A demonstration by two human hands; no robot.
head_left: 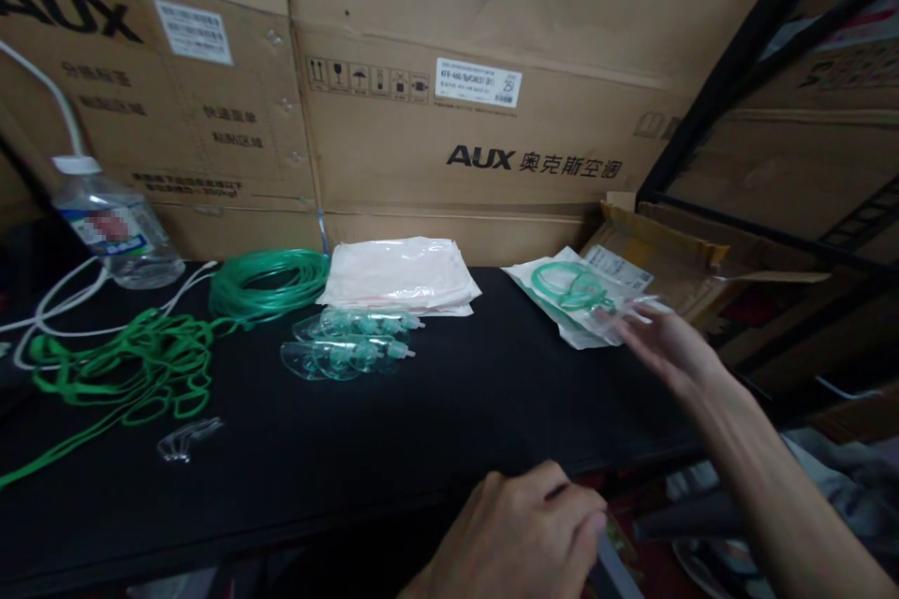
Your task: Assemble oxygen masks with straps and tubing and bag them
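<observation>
My right hand (pixel 660 342) reaches over the right side of the black tabletop, fingers stretched out at the edge of a clear-and-white packet (pixel 572 295). Coiled green tubing and a clear plastic part show through the packet's film. At the bottom, in front of the table edge, my left hand (pixel 523 529) is curled closed, its back towards me; nothing shows sticking out of it, and its palm side is hidden. Clear green oxygen masks (pixel 351 351) lie in the middle of the table, before a stack of white packets (pixel 400 276).
To the left lie a coil of green tubing (pixel 271 281), tangled green elastic cord (pixel 140 365) and small metal strips (pixel 188 438). A plastic bottle (pixel 119 225) with a white hose stands behind. Large cartons (pixel 456 19) wall the back; an open carton (pixel 660 253) and a black rack post (pixel 723 65) are right.
</observation>
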